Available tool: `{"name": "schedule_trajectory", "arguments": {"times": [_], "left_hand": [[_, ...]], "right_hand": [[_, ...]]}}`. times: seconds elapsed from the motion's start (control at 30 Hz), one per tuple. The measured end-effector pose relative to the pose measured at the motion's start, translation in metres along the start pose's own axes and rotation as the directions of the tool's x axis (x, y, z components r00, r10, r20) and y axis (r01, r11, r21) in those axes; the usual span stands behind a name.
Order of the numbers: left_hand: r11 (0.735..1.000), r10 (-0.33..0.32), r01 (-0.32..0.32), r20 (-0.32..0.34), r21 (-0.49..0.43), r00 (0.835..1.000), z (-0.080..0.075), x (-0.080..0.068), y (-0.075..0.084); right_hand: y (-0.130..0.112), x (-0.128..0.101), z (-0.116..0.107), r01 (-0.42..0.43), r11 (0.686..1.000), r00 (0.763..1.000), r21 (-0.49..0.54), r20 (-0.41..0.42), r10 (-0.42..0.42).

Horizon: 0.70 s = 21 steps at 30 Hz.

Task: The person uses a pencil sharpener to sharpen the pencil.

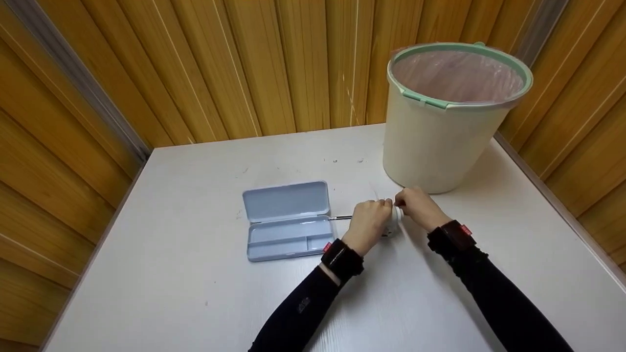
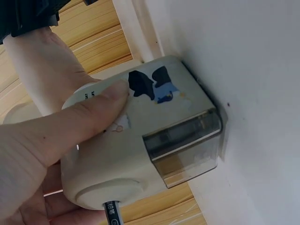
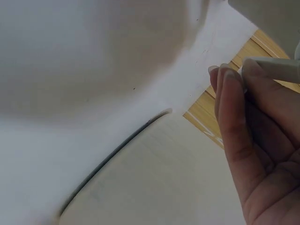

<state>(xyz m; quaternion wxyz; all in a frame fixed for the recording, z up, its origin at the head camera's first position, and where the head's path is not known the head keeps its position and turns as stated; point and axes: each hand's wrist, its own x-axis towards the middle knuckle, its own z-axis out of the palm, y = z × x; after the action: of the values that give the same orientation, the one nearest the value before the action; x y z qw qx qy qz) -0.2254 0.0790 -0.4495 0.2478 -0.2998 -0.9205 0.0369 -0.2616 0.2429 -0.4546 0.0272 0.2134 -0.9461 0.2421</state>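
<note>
My left hand [image 1: 369, 222] grips a cream crank pencil sharpener [image 2: 140, 145], its thumb lying across the body beside dark and blue stickers. The sharpener has a see-through shavings drawer [image 2: 187, 161] facing the table side. A dark pencil [image 2: 113, 213] sticks out of the round hole at its front; in the head view the pencil points left toward the case. On the sharpener's other side, my right hand [image 1: 419, 209] pinches the end of the pale crank handle [image 3: 279, 69] between thumb and fingers. Most of the sharpener is hidden behind the left hand in the head view.
A light blue pencil case [image 1: 286, 201] lies open to the left, its tray divided into compartments. At the back right stands a cream bin [image 1: 435, 142] with a green rim and a plastic liner. Wood-patterned walls [image 1: 303, 68] border the white table [image 1: 195, 195].
</note>
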Motion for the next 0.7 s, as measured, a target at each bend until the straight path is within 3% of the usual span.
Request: {"name": "schedule_trajectory", "arguments": {"times": [0.3, 0.53, 0.7], "left_hand": [[0.999, -0.018, 0.018, 0.013, -0.034, 1.0, 0.0, -0.001, 0.002], [0.999, -0.03, 0.031, 0.037, -0.028, 0.999, -0.001, 0.0, 0.002], [0.998, -0.03, 0.032, 0.059, -0.045, 0.998, -0.003, 0.0, 0.002]], "right_hand": [[-0.002, -0.001, 0.003, -0.014, 0.999, 0.999, -0.043, -0.04, 0.012], [-0.004, -0.013, 0.012, 0.037, 0.993, 0.997, -0.114, -0.057, -0.044], [-0.004, -0.019, 0.011, 0.019, 0.995, 0.999, -0.094, -0.042, -0.023]]}}
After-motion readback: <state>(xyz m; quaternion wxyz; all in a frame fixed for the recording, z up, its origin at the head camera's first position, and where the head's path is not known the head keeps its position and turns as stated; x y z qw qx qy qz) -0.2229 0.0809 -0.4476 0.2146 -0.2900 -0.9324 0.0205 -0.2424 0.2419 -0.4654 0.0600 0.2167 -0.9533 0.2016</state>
